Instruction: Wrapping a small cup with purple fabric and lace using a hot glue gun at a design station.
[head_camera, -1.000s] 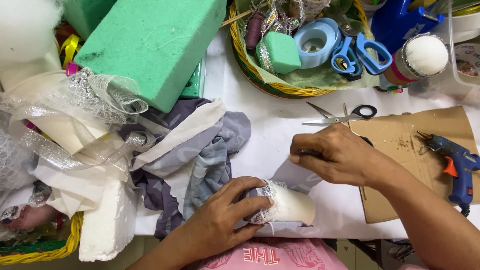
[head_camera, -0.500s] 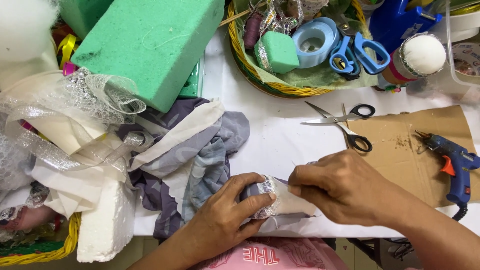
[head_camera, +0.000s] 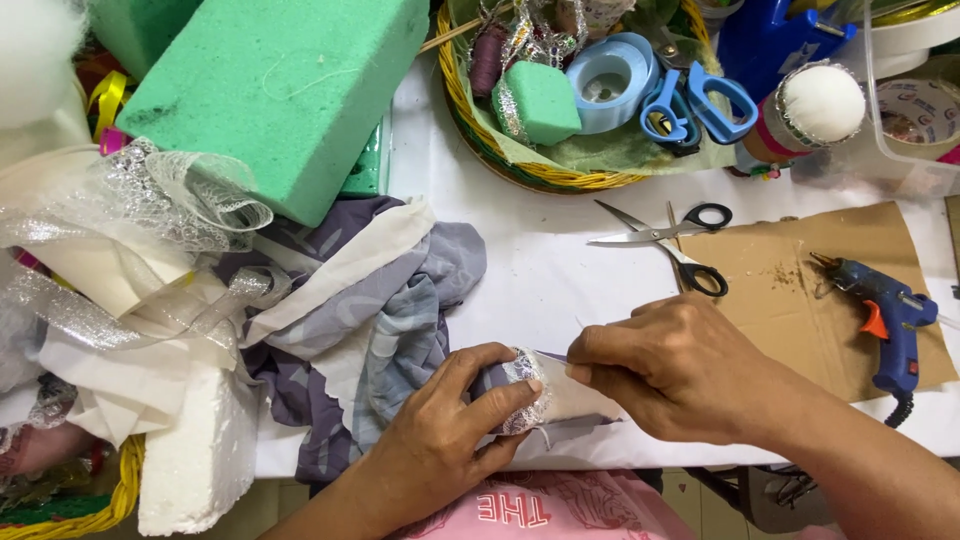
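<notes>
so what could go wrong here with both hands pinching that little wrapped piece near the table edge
1. The left hand and right hand hold the small wrapped piece right at the table edge; a slip could drop it off the table.
2. The open scissors lie just beyond the right hand, so a blind reach might meet the blades.
3. The glue gun rests on cardboard by the right forearm; if hot, it may burn.

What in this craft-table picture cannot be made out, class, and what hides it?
- Head view: the wrapped piece is mostly covered by the left hand and right hand; its shape is unclear.
- What the right hand's fingertips pinch: hidden.
- The clear tub: cut off by the right edge.
- The basket: its top runs past the upper edge.
</notes>
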